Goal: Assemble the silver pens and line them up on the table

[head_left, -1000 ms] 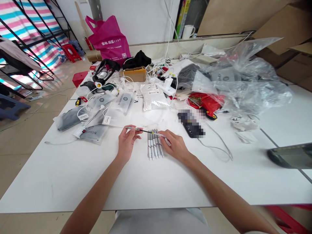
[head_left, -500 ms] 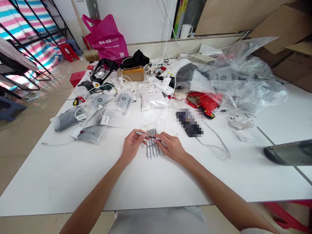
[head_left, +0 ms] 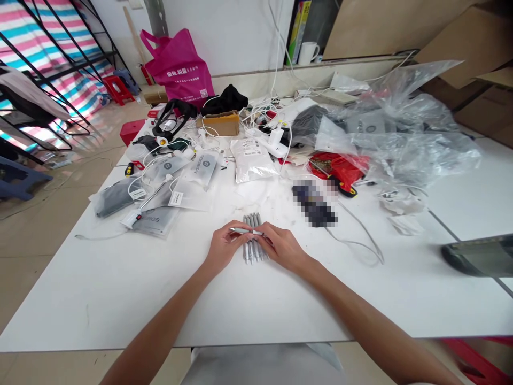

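Observation:
A silver-white pen (head_left: pixel 240 230) lies crosswise between my two hands, above a row of several similar pens (head_left: pixel 252 250) side by side on the white table. My left hand (head_left: pixel 225 241) is closed on the pen's left part, its tip pointing left. With thumb and fingers pinched, my right hand (head_left: pixel 282 243) holds the pen's right end. The fingertips of both hands nearly meet over the row and hide its middle.
Packaged pouches (head_left: pixel 156 220) and tangled cables lie at left. A white plastic packet (head_left: pixel 253 160) is beyond my hands. Right of them are a pixelated dark object (head_left: pixel 315 203), a red bag (head_left: pixel 340 167) and clear plastic wrap (head_left: pixel 420 155). A dark device (head_left: pixel 479 255) sits far right.
My left fingers have shifted along the pen and closed nearer its middle, and the hands are closer together. The whole view has shifted slightly.

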### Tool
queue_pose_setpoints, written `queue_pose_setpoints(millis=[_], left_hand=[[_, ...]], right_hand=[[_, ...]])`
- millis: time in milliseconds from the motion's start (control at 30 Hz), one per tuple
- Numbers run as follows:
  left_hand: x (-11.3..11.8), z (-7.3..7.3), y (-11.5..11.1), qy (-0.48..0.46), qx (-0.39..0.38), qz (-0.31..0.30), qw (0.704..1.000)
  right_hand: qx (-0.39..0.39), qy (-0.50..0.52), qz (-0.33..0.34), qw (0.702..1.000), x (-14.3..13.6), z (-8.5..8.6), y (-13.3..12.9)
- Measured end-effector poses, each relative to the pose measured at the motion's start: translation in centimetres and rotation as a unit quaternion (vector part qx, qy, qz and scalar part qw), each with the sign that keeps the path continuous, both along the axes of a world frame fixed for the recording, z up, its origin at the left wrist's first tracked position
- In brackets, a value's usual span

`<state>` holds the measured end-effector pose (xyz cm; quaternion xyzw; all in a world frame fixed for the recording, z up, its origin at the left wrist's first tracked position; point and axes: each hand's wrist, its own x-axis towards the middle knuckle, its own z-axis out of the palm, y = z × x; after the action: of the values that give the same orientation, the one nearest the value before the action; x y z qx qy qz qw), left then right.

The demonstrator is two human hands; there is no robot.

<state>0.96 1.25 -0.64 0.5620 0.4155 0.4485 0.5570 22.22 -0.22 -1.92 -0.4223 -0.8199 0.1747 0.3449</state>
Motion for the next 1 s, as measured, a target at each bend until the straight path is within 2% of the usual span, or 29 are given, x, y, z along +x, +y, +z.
queue_pose_setpoints(millis=[200, 400, 667, 833, 1000], left_hand=[[-0.07, -0.36, 0.13, -0.010, -0.001, 0.009, 1.000], [-0.15, -0.01, 0.08, -0.007, -0.002, 0.015, 1.000], [-0.11, 0.16, 0.12, -0.008, -0.003, 0.009, 1.000], [-0.20, 0.30, 0.23, -0.014, 0.005, 0.003, 1.000], [-0.31, 0.39, 0.36, -0.021, 0.004, -0.005, 1.000]], right_hand=[[-0.060, 0.040, -0.017, 0.997, 0.09, -0.09, -0.13], [-0.002, -0.001, 0.013, 1.000, 0.11, 0.18, 0.13], [-0.074, 0.047, -0.022, 0.996, -0.20, 0.02, -0.27], [-0.034, 0.016, 0.022, 0.999, 0.04, 0.34, -0.20], [-0.043, 0.027, 0.020, 0.999, -0.03, 0.61, -0.10]])
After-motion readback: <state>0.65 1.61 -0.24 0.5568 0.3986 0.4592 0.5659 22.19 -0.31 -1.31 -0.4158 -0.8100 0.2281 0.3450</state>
